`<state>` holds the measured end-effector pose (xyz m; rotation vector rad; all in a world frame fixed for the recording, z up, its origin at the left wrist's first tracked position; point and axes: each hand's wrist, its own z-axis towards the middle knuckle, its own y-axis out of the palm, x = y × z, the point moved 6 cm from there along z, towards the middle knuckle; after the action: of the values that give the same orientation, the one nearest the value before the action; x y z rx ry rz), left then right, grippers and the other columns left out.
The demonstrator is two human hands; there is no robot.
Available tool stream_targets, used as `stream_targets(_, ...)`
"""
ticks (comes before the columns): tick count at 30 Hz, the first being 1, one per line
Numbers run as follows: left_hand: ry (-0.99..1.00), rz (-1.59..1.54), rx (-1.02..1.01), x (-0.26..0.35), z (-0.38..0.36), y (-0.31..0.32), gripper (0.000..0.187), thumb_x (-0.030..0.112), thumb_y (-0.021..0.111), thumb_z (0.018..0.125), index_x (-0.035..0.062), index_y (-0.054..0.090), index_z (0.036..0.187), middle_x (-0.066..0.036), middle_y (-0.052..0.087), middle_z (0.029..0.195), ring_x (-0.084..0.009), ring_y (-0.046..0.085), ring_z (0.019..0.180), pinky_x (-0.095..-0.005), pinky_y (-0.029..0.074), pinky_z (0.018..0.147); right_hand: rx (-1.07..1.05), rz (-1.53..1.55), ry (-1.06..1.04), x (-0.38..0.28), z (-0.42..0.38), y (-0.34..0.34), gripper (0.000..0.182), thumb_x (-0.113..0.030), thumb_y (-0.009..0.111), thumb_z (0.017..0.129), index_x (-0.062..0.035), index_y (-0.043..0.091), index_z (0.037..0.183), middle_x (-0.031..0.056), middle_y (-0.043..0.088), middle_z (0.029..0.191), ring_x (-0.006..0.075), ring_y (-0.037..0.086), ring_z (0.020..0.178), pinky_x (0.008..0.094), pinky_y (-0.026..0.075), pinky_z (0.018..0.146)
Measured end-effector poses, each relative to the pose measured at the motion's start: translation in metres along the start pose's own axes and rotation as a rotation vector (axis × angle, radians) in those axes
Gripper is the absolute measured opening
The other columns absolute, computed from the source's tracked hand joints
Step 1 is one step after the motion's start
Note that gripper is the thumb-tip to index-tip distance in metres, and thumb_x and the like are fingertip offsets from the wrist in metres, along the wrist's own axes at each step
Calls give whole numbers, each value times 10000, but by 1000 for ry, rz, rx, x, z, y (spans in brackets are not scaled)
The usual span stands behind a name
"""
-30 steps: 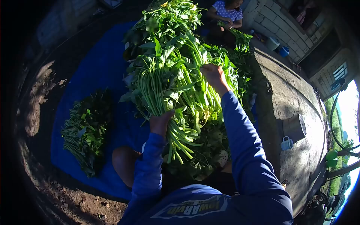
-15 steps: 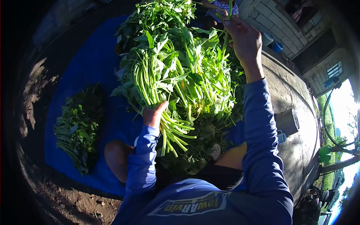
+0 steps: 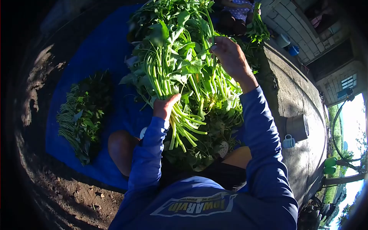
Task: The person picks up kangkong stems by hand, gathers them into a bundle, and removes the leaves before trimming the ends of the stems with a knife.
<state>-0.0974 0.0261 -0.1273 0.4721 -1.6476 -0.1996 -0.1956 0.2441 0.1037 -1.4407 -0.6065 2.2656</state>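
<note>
My left hand (image 3: 165, 106) is closed round a bunch of water spinach (image 3: 160, 74), its cut stem ends fanning out below the fist and its leaves pointing away from me. Up and to the right, my right hand (image 3: 231, 59) pinches a single long water spinach stem (image 3: 212, 30) between thumb and fingers. Behind both hands rises a large heap of leafy greens (image 3: 168, 9), brightly sunlit. More loose leaves (image 3: 199, 153) lie in shade between my legs.
A blue tarp (image 3: 92, 57) lies under the greens, with sorted bundles (image 3: 82, 119) at left. Another person (image 3: 237, 11) sits beyond the heap beside a hanging bunch of greens (image 3: 257, 28). On the concrete ledge at right stand a mug (image 3: 288, 141) and a metal pot (image 3: 298, 127).
My right hand has come down and left, toward the bunch, with the stem. My left hand keeps its hold. The other person's bunch of greens now shows at the top.
</note>
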Motion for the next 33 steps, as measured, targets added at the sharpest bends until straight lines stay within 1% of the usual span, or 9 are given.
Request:
stream_targets(3,14,106,6,-4,3,-4,297,195,875,852,-43,793,1009,-82,788,945,-140,714,820,-317,552,788,215,-223,-93,-24,-7,-17,314,-178,636,958,-14,699,1218,209,745,1017,330,739,890,404,572,806)
stream_targets(9,36,-2,-2,7,-8,6,295,191,866,861,-23,790,1050,-82,783,991,-153,718,854,-323,565,815,297,-419,-492,-45,-34,23,232,-45,616,936,38,683,1143,245,710,938,438,689,837,500,570,758)
stream_targets(13,-231,-213,-54,-21,-2,4,286,202,793,933,36,724,1155,-66,758,1010,-176,739,865,-322,594,765,-206,-247,-28,7,-109,115,326,-140,616,977,-27,718,1265,241,755,1092,404,749,961,452,596,861)
stream_targets(18,-581,-404,-235,-49,-5,4,410,437,726,1002,82,671,1199,-55,737,994,-184,731,850,-340,608,773,-102,2,54,47,-151,152,310,-113,629,983,-12,713,1263,197,735,974,349,727,925,410,562,854)
stream_targets(21,-448,-428,-137,-85,13,-10,513,501,762,960,75,668,1230,-79,735,1013,-191,724,903,-348,600,822,-46,49,182,58,-162,162,295,-150,660,972,-9,720,1224,173,726,917,304,724,863,396,563,805)
stream_targets(24,-45,-180,461,-57,-10,-19,602,521,814,909,42,667,1243,-101,727,1033,-194,700,905,-345,582,826,42,201,357,65,-173,173,267,-192,706,936,-11,740,1129,172,744,915,234,732,837,376,566,760)
stream_targets(28,-485,-63,179,-106,11,-45,465,443,877,855,10,752,968,-81,732,921,-180,675,797,-326,545,724,-8,177,301,66,-184,183,245,-159,665,934,18,743,1084,193,756,901,269,748,826,373,568,768)
stream_targets(31,-507,-153,41,-98,16,-39,439,442,879,850,20,759,867,-58,719,830,-160,650,715,-318,518,665,-3,317,357,58,-194,187,235,-148,625,923,35,715,1040,251,729,929,411,732,865,450,565,770)
stream_targets(33,-364,-38,152,-66,4,-35,382,388,859,867,26,741,832,-48,704,791,-137,620,656,-308,497,625,90,280,256,57,-199,192,252,-160,650,919,22,733,1072,240,736,946,381,743,881,423,580,809)
